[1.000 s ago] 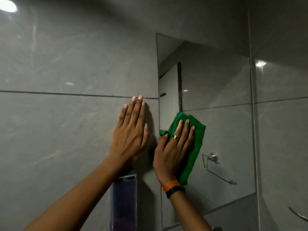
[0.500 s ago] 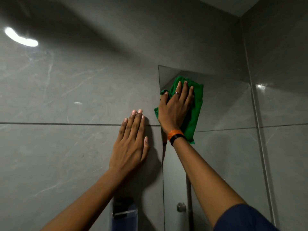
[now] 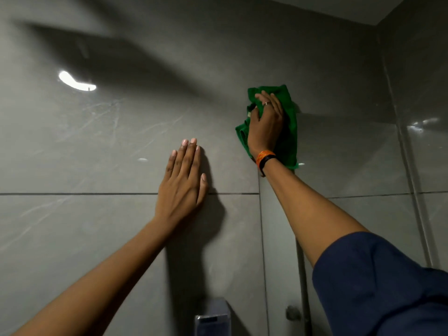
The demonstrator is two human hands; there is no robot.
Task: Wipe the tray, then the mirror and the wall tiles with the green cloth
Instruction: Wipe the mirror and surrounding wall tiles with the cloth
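Observation:
My right hand (image 3: pixel 265 124) presses the green cloth (image 3: pixel 288 132) flat against the top left corner of the mirror (image 3: pixel 344 161). The cloth's upper part overlaps the grey wall tiles (image 3: pixel 109 146) above the mirror's top edge. My left hand (image 3: pixel 183 183) rests flat on the tiles to the left of the mirror, fingers together and pointing up, across a horizontal grout line. It holds nothing. The tray is out of view.
A wall-mounted dispenser (image 3: pixel 212 321) sits below my left hand at the bottom edge. The side wall (image 3: pixel 426 117) meets the mirror wall at a corner on the right. The ceiling (image 3: pixel 339 8) shows at the top.
My right hand has slid the cloth upward along the mirror's left side to its top corner. My left hand has stayed on the tiles. The view has tilted upward.

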